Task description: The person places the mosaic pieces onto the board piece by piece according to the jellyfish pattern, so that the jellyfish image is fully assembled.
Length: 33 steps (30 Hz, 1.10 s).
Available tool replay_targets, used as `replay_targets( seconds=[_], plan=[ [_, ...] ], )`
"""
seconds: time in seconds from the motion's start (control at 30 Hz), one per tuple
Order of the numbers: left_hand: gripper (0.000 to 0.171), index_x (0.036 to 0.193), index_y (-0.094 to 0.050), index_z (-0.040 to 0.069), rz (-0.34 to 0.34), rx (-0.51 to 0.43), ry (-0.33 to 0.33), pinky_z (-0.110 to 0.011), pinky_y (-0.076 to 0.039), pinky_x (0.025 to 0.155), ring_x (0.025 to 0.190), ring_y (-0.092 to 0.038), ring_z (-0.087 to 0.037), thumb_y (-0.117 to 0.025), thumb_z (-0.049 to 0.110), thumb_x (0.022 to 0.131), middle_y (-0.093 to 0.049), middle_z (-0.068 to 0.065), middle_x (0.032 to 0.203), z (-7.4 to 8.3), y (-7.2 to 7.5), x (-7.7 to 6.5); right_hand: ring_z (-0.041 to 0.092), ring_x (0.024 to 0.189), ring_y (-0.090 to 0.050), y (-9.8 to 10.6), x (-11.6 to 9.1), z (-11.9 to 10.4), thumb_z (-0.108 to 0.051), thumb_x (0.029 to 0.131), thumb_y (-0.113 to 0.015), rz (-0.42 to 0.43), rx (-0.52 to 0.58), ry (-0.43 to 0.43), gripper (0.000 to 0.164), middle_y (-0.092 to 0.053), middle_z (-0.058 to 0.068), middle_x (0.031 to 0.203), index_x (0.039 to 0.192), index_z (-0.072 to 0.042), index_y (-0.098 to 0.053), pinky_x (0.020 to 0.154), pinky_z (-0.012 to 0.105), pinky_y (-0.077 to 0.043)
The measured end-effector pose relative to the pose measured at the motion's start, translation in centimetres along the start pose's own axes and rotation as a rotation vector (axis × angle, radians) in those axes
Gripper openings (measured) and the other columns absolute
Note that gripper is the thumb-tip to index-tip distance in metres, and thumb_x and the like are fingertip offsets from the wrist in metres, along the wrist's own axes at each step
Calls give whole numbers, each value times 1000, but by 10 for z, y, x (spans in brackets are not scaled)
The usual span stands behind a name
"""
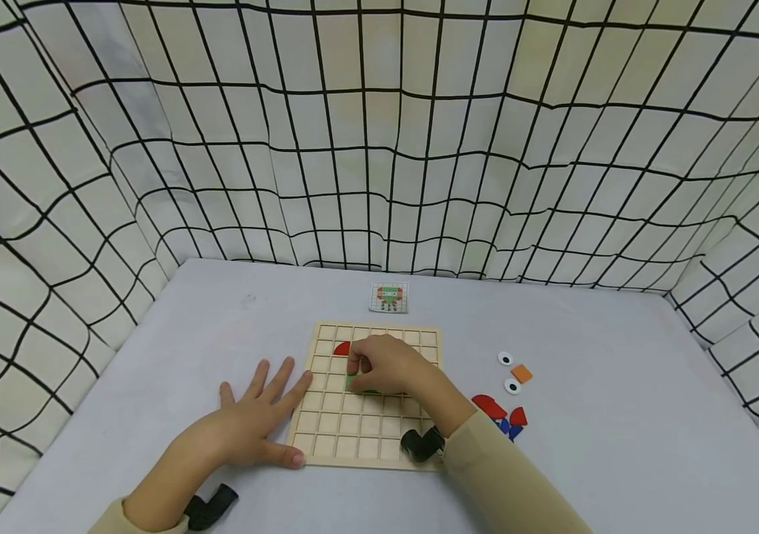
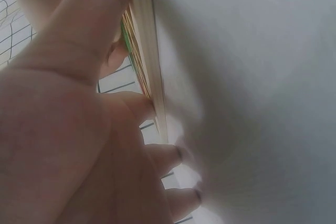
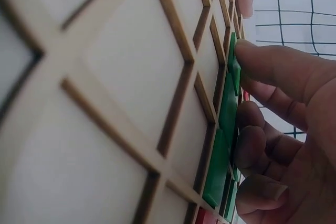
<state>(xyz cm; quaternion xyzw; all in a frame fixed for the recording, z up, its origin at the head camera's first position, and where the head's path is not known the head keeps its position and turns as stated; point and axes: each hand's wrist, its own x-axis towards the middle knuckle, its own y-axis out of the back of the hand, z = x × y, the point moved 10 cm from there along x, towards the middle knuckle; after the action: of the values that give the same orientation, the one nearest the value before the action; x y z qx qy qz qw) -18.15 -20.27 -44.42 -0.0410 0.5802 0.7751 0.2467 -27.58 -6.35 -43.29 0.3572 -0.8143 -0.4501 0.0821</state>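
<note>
My right hand is over the upper middle of a wooden grid board. Its thumb and index finger pinch a small green tile, which sits slightly tilted at the grid. Other green tiles lie in cells under the curled fingers; the hand hides most of them in the head view. A red quarter-round piece lies just beyond the fingertips. My left hand lies spread beside the board, its thumb and index fingertip touching the left edge.
Behind the board lies a small pattern card. To the right are two round eye pieces, an orange square, red rounded pieces and blue pieces. Black-and-white grid sheets surround the white table.
</note>
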Motion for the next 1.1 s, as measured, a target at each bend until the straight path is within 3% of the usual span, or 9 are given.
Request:
replay_targets(
  seconds=[0.23,0.5,0.77,1.1],
  plan=[
    [120,161,-19,21,-8,-9,8,-88,4,93,149,8,-52,-71,74,68,0,-17,168,-1,-2,0,9,72,-55,15,-8,3,-26,89,-74,82,89,49,8,-61,-7,78,89,-25,-65,67,26,-48],
    [120,161,-19,21,-3,-10,9,-88,4,93,149,8,-52,-71,74,68,0,-17,168,-1,-1,0,13,76,-58,49,-42,22,-22,93,-70,255,209,107,4,-63,-9,86,96,-23,-67,68,29,-51],
    [120,161,-18,20,-4,-6,5,-88,4,92,149,8,-53,-71,74,68,0,-18,167,-1,-2,1,16,84,-62,81,-85,58,-23,95,-68,412,274,36,15,-66,-5,95,106,-14,-68,69,33,-54],
    [119,162,-16,21,-14,-29,2,-88,5,93,149,11,-51,-71,73,70,4,-16,168,0,1,-1,20,87,-60,92,-132,100,-24,94,-70,430,265,-87,19,-68,-4,99,110,-14,-68,68,32,-55]
  ],
)
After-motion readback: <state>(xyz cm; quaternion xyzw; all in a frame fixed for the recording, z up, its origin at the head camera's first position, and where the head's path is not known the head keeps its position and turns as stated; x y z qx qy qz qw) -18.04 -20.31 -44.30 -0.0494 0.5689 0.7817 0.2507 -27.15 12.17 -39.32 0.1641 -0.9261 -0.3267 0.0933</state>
